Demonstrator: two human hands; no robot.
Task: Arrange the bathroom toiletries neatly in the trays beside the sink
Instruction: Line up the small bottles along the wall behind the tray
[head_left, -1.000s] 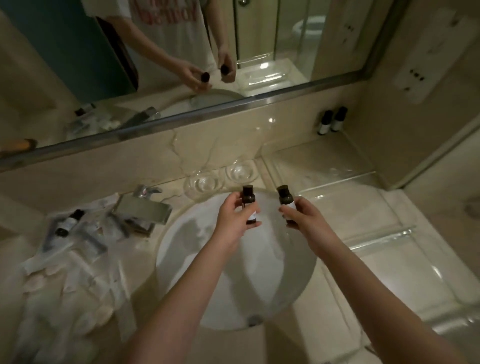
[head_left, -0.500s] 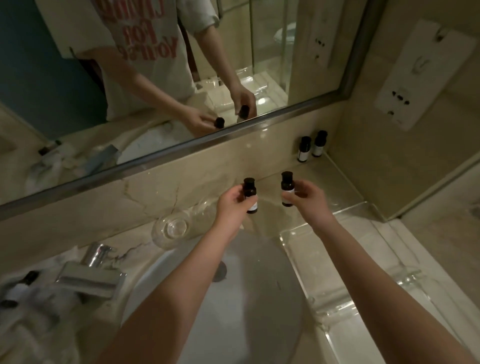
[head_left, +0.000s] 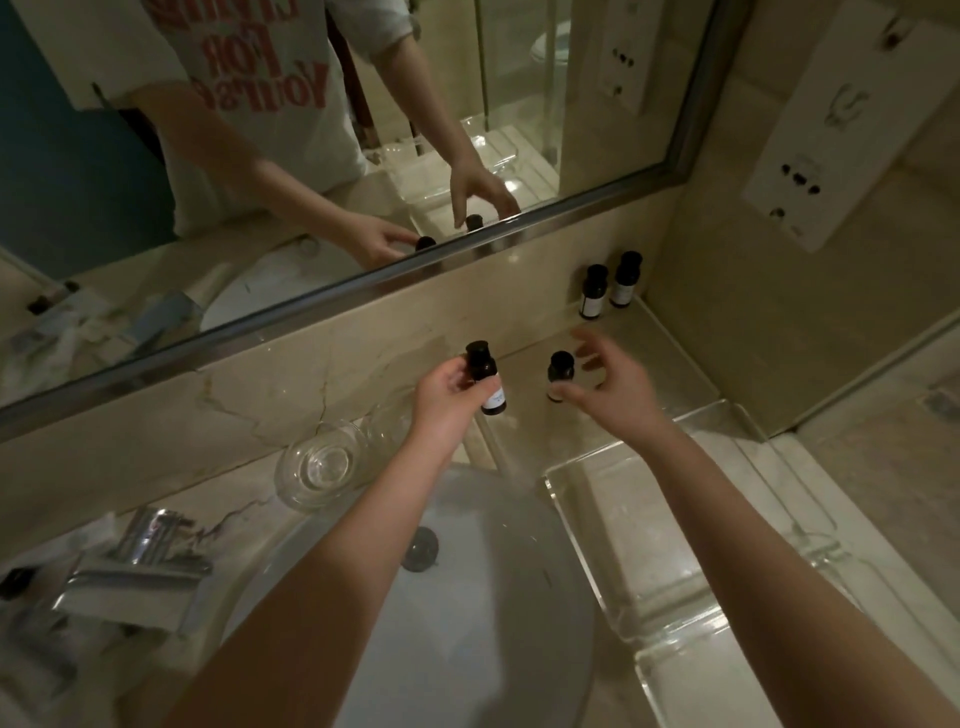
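Note:
My left hand (head_left: 447, 400) grips a small dark bottle (head_left: 487, 382) with a white label, held upright over the left edge of the far clear tray (head_left: 680, 358). My right hand (head_left: 615, 395) is blurred, its fingers spread apart around a second dark bottle (head_left: 560, 373) that stands in that tray. Two more dark bottles (head_left: 595, 291) (head_left: 624, 280) stand side by side in the tray's back corner by the wall. A nearer clear tray (head_left: 553, 486) lies to the right of the sink (head_left: 457, 623).
Two clear glasses (head_left: 322, 462) stand behind the sink under the mirror (head_left: 363, 130). A chrome faucet (head_left: 137, 569) is at the left, with a heap of wrapped toiletries (head_left: 31, 639) beyond it. A socket panel (head_left: 795, 187) hangs on the right wall.
Both hands moved forward from over the sink to the far tray. My right hand opened off its bottle, which now stands in the tray. The left still holds its bottle.

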